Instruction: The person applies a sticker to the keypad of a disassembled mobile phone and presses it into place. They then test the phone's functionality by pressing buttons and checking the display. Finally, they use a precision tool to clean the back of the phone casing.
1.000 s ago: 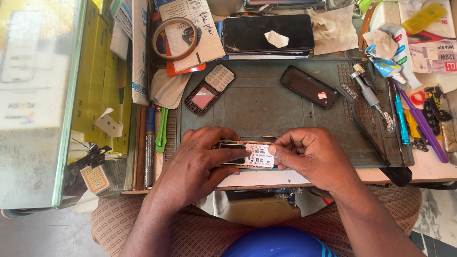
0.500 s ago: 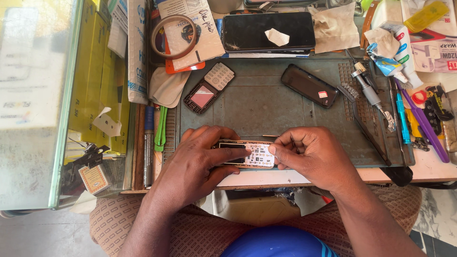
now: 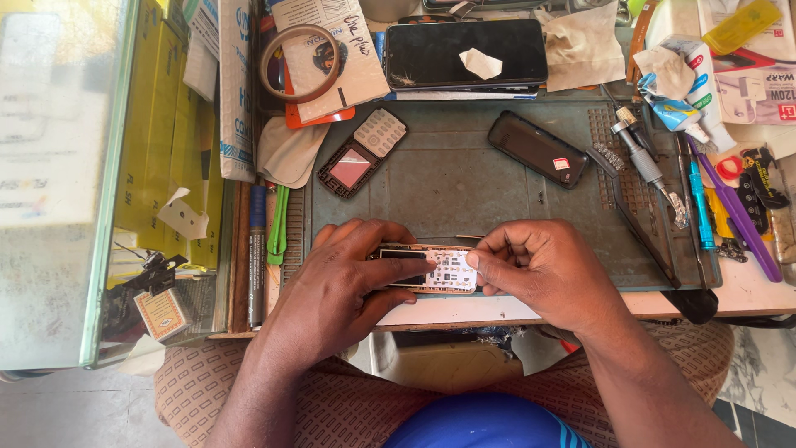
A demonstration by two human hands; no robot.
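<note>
Glass case at 9 o'clock holds yellow boxes stacked on edge, plus a small printed box and dark clips low down. I see no other true container; the grey work mat on the counter carries the loose items.

Both hands are clamped on a stripped keypad phone board at the mat's near edge, 6 o'clock. Left hand grips the dark screen end, thumb laid across it. Right hand pinches the pale keypad end, thumb tip touching the membrane. The hands are close together, the board bridging them.

Board's long axis runs 9 to 3 o'clock, parallel to the counter edge; screen end points to 9, keypad end to 3. Face up.

On the mat: a phone front housing at 11 o'clock, tilted, and a dark phone at 1 o'clock. A large black phone lies at 12. Screwdriver, purple tool and blue tool lie at 2 to 3 o'clock. Tape ring at 11.
</note>
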